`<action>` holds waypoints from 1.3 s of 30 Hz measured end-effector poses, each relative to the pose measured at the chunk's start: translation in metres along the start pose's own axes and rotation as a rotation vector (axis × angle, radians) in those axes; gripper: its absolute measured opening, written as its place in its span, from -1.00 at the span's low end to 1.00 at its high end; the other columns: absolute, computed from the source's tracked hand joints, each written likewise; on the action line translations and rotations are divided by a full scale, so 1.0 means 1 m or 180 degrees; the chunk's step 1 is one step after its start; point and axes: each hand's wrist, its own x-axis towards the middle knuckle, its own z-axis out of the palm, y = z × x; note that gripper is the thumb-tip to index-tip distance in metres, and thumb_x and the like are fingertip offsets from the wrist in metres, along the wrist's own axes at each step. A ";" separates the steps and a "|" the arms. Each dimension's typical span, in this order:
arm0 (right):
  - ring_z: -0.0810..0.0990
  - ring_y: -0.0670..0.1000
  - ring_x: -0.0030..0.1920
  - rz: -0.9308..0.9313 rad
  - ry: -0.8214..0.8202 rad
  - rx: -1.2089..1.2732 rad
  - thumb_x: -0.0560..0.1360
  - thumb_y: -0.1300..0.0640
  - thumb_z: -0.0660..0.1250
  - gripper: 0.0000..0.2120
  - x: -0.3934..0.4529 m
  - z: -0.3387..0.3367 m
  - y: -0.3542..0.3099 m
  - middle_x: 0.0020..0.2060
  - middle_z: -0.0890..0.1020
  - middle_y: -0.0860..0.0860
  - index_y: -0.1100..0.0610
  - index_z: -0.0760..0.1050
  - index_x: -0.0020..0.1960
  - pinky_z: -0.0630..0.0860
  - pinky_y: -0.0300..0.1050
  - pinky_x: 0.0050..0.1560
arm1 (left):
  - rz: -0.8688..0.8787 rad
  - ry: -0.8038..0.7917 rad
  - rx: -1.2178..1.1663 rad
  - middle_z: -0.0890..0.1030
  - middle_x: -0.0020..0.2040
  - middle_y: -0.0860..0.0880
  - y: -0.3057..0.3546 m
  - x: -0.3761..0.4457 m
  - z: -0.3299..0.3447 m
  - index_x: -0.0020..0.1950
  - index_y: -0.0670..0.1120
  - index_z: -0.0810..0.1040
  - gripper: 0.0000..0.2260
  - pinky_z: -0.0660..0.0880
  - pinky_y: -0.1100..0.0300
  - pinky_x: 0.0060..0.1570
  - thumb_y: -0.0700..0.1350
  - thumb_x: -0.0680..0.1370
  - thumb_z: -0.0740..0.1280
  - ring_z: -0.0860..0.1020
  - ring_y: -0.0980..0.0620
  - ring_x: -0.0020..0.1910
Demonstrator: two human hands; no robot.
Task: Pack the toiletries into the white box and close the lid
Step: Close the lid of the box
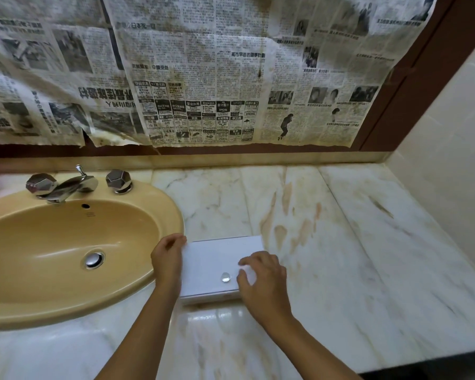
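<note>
I see the white box lying on the marble counter, just right of the yellow sink, its lid down flat. My left hand grips the box's left edge; my right hand rests on the lid's right side, fingers spread, beside a small clear knob. A tap and newspaper stand behind.

Glossy veined marble counter, glazed tan ceramic sink, polished chrome taps, matt white box.
</note>
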 end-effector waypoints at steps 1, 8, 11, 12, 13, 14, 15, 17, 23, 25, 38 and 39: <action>0.43 -0.07 0.16 0.0203 0.0094 0.0060 0.47 -0.04 0.20 -0.73 0.002 -0.001 0.002 0.06 0.51 -0.12 -0.03 0.55 0.10 0.19 -0.26 0.11 | 0.0075 0.0041 0.0170 0.62 -0.08 0.00 -0.001 -0.003 -0.001 -0.02 -0.14 0.64 -0.91 0.42 0.23 -0.13 -0.23 0.52 0.36 0.53 0.04 -0.09; 0.33 0.02 0.41 0.1602 -0.0108 0.0879 0.53 -0.08 0.29 -0.41 0.006 0.000 0.016 0.42 0.36 -0.01 -0.01 0.18 0.49 0.29 -0.03 0.40 | 0.0097 0.0070 0.0627 0.63 0.00 -0.04 -0.020 -0.018 -0.013 0.10 -0.14 0.59 -0.80 0.45 0.11 -0.01 -0.09 0.52 0.42 0.58 -0.04 -0.01; 0.44 -0.09 0.26 0.1706 -0.0232 0.1274 0.57 -0.07 0.22 -0.52 0.001 0.002 0.013 0.35 0.46 -0.04 0.05 0.30 0.44 0.36 -0.24 0.22 | 0.0094 0.0118 0.0684 0.65 0.02 -0.04 -0.026 -0.024 -0.014 0.12 -0.14 0.60 -0.76 0.50 0.08 0.03 -0.05 0.51 0.43 0.60 -0.04 0.01; 0.44 -0.15 0.17 0.1660 -0.0204 0.1295 0.59 -0.04 0.20 -0.58 0.001 0.002 0.010 0.31 0.50 -0.05 0.05 0.34 0.41 0.33 -0.30 0.15 | 0.0118 0.0152 0.0694 0.65 0.03 -0.04 -0.027 -0.024 -0.014 0.13 -0.14 0.60 -0.75 0.50 0.08 0.03 -0.04 0.51 0.43 0.60 -0.04 0.01; 0.42 -0.17 0.11 0.1653 -0.0159 0.1314 0.61 -0.02 0.18 -0.61 0.001 0.002 0.008 0.29 0.52 -0.05 0.05 0.36 0.40 0.31 -0.33 0.11 | 0.0140 0.0190 0.0689 0.66 0.03 -0.04 -0.028 -0.025 -0.013 0.14 -0.14 0.61 -0.74 0.49 0.09 0.01 -0.04 0.51 0.43 0.61 -0.03 0.01; 0.42 -0.16 0.10 0.1679 -0.0118 0.1332 0.62 0.00 0.17 -0.62 0.001 0.003 0.005 0.27 0.52 -0.04 0.06 0.36 0.40 0.29 -0.34 0.09 | 0.0151 0.0228 0.0681 0.66 0.04 -0.03 -0.028 -0.026 -0.012 0.14 -0.13 0.61 -0.75 0.48 0.10 0.00 -0.05 0.52 0.43 0.60 -0.02 0.01; 0.43 -0.13 0.12 0.1721 -0.0086 0.1338 0.62 0.01 0.16 -0.62 0.003 0.003 0.003 0.28 0.52 -0.04 0.07 0.36 0.40 0.28 -0.34 0.08 | 0.0164 0.0262 0.0670 0.66 0.04 -0.02 -0.027 -0.027 -0.010 0.14 -0.13 0.61 -0.75 0.47 0.12 -0.01 -0.05 0.52 0.42 0.60 -0.02 0.01; 0.45 -0.06 0.22 0.1765 -0.0052 0.1308 0.63 0.02 0.15 -0.62 0.007 0.002 0.000 0.28 0.51 -0.03 0.08 0.35 0.41 0.26 -0.35 0.07 | 0.0191 0.0293 0.0675 0.65 0.05 -0.02 -0.026 -0.025 -0.007 0.15 -0.13 0.62 -0.76 0.47 0.12 0.00 -0.06 0.53 0.41 0.60 -0.03 0.03; 0.48 -0.02 0.26 0.1717 0.0092 0.1329 0.62 0.02 0.15 -0.64 0.043 0.008 -0.005 0.23 0.54 -0.04 0.08 0.39 0.39 0.29 -0.33 0.09 | 0.0313 0.0366 0.0671 0.64 -0.02 -0.03 -0.003 0.000 0.010 0.12 -0.14 0.63 -0.80 0.40 0.20 -0.13 -0.10 0.54 0.40 0.59 -0.04 -0.01; 0.49 0.00 0.27 0.1722 0.0121 0.1366 0.62 0.01 0.16 -0.63 0.066 0.012 -0.006 0.24 0.55 -0.03 0.09 0.39 0.38 0.30 -0.31 0.09 | 0.0331 0.0406 0.0620 0.65 -0.01 -0.05 0.008 0.018 0.021 0.10 -0.15 0.64 -0.80 0.41 0.20 -0.12 -0.10 0.53 0.41 0.59 -0.04 -0.01; 0.45 0.08 0.31 0.1869 0.0132 0.1319 0.62 0.02 0.15 -0.62 0.217 0.038 -0.006 0.31 0.51 0.04 0.14 0.38 0.39 0.34 -0.20 0.12 | 0.0310 0.0338 0.0670 0.65 0.00 -0.09 0.061 0.137 0.097 0.09 -0.20 0.63 -0.80 0.38 0.24 -0.14 -0.12 0.53 0.41 0.56 -0.01 -0.08; 0.45 0.08 0.31 0.1885 0.0123 0.1301 0.62 0.01 0.15 -0.61 0.224 0.042 -0.005 0.32 0.50 0.03 0.13 0.38 0.39 0.36 -0.18 0.15 | 0.0300 0.0336 0.0668 0.66 0.00 -0.10 0.062 0.142 0.100 0.09 -0.20 0.63 -0.80 0.39 0.23 -0.12 -0.12 0.53 0.41 0.56 -0.01 -0.08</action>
